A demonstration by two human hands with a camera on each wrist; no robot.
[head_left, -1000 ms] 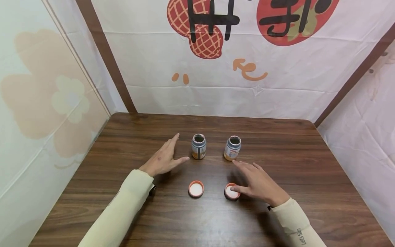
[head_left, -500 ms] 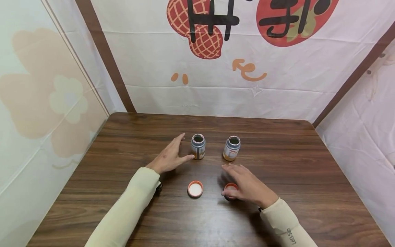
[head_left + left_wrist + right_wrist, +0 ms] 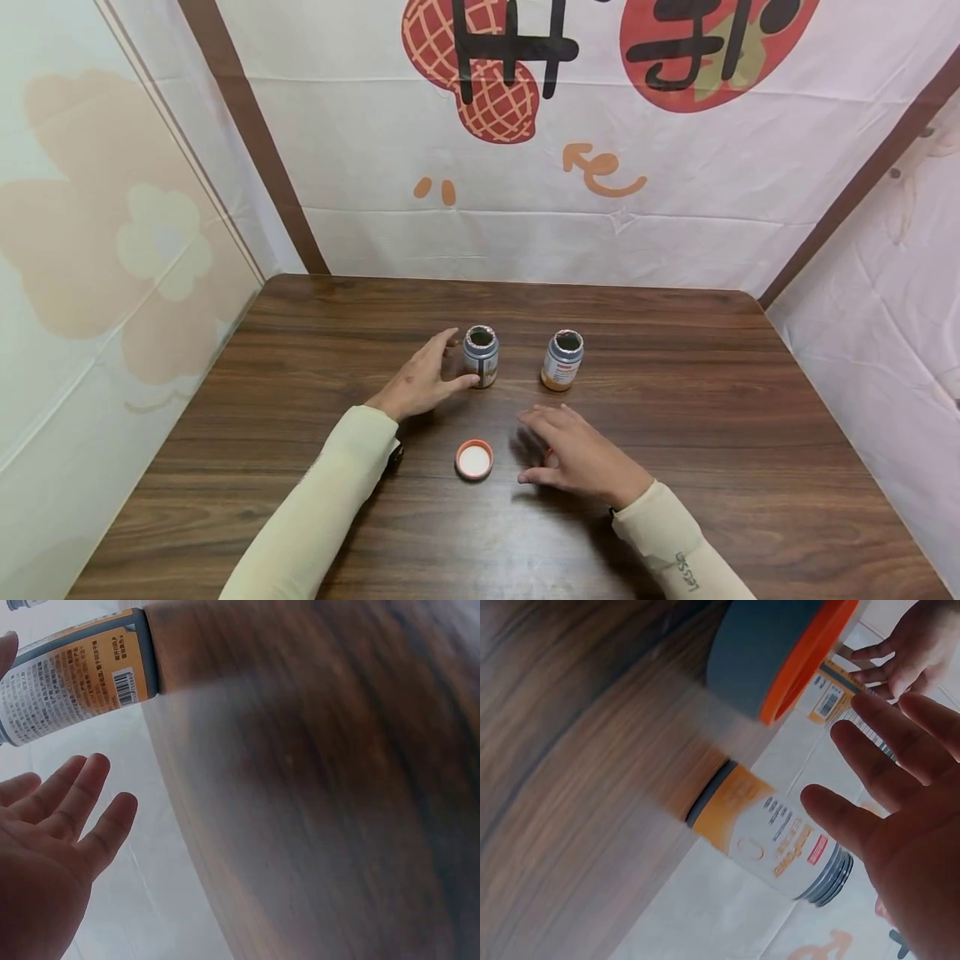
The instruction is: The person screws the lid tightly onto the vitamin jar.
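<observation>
Two small open-mouthed bottles stand upright on the table, grey-necked with white and orange labels. My left hand (image 3: 420, 382) is at the left bottle (image 3: 481, 367), fingers spread behind it and thumb in front; in the left wrist view a gap shows between its fingers (image 3: 109, 832) and that bottle (image 3: 75, 679). The right bottle (image 3: 561, 367) stands apart from both hands. My right hand (image 3: 585, 458) hovers with extended fingers above the right cap (image 3: 552, 458), mostly hiding it. To its left lies the left cap (image 3: 474, 461), white inside with an orange rim, facing up.
The brown wood-grain table (image 3: 712, 417) carries the bottles and caps. A white printed cloth (image 3: 360, 167) hangs behind its far edge, with more cloth at both sides. In the right wrist view a grey cap (image 3: 757, 656) with an orange rim looms close.
My left hand has moved right, up to the left bottle. My right hand has shifted left across the right cap, covering more of it. The bottles and caps have stayed in place.
</observation>
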